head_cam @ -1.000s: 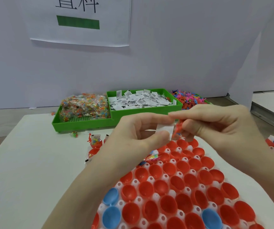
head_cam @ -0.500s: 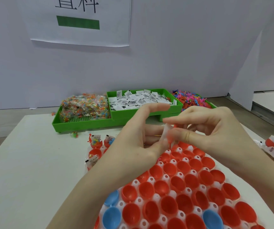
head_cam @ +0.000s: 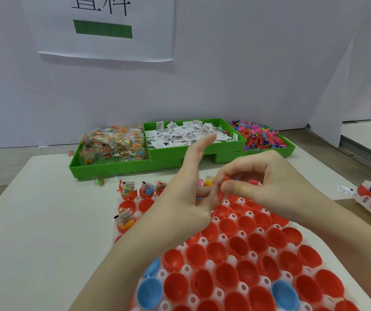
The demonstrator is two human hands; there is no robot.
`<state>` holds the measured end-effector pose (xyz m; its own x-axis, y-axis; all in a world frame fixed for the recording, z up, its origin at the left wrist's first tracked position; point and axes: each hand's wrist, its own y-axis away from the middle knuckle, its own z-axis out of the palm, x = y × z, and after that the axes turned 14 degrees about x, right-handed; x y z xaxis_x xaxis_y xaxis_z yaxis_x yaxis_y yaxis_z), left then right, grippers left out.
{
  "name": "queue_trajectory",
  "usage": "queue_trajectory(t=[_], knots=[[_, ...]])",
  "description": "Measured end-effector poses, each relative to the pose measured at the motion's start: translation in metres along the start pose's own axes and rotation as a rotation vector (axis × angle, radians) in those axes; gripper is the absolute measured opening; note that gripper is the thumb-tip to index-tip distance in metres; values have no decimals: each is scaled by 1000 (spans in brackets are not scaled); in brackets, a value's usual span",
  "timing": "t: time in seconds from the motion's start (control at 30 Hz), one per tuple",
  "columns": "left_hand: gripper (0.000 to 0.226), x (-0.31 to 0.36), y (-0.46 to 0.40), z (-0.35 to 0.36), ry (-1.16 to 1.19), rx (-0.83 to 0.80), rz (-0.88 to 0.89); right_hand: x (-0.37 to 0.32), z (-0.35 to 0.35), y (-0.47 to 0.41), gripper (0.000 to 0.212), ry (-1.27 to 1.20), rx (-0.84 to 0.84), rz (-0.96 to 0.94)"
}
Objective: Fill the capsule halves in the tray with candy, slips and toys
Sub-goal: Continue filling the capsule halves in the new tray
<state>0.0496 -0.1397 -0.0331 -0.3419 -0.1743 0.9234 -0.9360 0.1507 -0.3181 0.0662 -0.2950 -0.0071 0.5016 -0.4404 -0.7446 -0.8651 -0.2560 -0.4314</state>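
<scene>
Beneath both hands (head_cam: 220,189), the tray (head_cam: 222,240)

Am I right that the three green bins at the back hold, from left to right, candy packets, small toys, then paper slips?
Not quite. The head view shows the candy packets on the left, but the paper slips fill the middle green bin and the small toys lie on the right.

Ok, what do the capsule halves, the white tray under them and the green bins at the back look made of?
Capsule halves: glossy moulded plastic, thin-walled, with light glinting off the inner curves. White tray: probably thin formed plastic, slightly translucent and shiny, with holed bumps between the cups. Green bins: rigid opaque plastic with a duller sheen; the left one shows a moulded grid floor.
</scene>
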Motion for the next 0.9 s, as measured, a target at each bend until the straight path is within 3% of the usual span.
queue_trajectory(t=[0.1,0.27,0.4,0.6,0.7,0.77,0.9], knots=[[66,-8,-2,-3,-92,-26,-25,9,-1,0,28,11,64,31],[35,-19,-5,-13,-670,47,158,27,-2,3,31,71,102,111],[40,-28,-8,-7,-1026,-110,138,35,9,8,38,114,29,143],[40,-37,-7,-7,-1048,-191,68,42,30,14,29,239,-73,122],[39,-38,-8,-9,-993,-197,46,43,23,6,23,258,31,107],[43,-39,-10,-13,-956,-197,23,41,13,0,28,205,107,112],[50,-40,-12,-20,-907,-182,-5,37,8,5,38,146,52,129]])
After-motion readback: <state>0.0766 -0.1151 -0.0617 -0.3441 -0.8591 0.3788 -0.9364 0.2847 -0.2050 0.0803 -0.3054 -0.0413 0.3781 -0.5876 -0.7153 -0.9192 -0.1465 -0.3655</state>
